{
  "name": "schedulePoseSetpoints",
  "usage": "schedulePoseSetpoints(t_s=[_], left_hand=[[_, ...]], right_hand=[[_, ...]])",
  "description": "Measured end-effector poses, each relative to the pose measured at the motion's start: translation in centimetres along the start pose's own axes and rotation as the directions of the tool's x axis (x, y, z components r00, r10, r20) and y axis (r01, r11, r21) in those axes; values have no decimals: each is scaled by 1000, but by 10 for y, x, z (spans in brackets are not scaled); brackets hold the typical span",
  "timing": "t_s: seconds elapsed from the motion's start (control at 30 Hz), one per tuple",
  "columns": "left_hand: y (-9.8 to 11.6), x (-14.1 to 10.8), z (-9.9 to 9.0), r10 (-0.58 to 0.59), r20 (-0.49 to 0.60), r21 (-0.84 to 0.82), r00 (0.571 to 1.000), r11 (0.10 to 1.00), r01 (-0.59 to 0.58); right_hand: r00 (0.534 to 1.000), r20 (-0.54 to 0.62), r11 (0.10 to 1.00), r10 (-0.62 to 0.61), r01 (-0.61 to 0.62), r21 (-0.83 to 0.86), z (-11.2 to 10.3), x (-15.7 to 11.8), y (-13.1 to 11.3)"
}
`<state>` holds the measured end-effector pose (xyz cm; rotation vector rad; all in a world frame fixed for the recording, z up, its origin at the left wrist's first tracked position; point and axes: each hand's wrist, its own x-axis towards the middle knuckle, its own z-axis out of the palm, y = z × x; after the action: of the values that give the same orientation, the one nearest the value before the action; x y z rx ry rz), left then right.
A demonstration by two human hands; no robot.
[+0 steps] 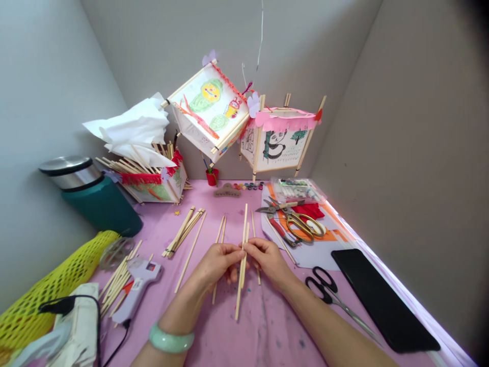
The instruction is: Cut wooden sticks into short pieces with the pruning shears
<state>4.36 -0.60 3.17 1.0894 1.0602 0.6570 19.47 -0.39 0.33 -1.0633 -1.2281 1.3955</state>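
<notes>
Between my two hands, over the middle of the table, are two pale wooden sticks (239,294), one longer than the other, lying nearly side by side. My left hand (224,261) pinches them from the left, and a jade-green bangle (171,338) circles that wrist. From the right, my right hand (263,255) pinches the same sticks near their middle. Both sets of fingertips meet there, so the exact contact is partly hidden. Loose wooden sticks lie on the cloth close to both hands, including one long stick (190,253) to the left.
Bundled sticks (185,232) and a glue gun (139,288) lie left, near a teal bottle (95,196). At right are gold-handled scissors (305,227), black-handled scissors (330,293) and a black slab (384,300). Behind, paper lanterns (210,104) with drawings hang above the pink cloth (275,326).
</notes>
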Motion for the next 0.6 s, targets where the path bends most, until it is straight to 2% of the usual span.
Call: schedulePoseSetpoints(t_s=[0.33,0.47,0.6], left_hand=[[-1,0,3,10,77,3,997,1000,-11],[-3,3,3,24,46,-42,999,999,-22],[-9,7,2,-1,-13,-49,1000,999,0]], right_hand=[[1000,-5,1000,14,-13,13,-2,1,0],[1000,-6,999,21,-20,29,-3,2,1],[997,-72,999,3,0,38,-5,4,-2]])
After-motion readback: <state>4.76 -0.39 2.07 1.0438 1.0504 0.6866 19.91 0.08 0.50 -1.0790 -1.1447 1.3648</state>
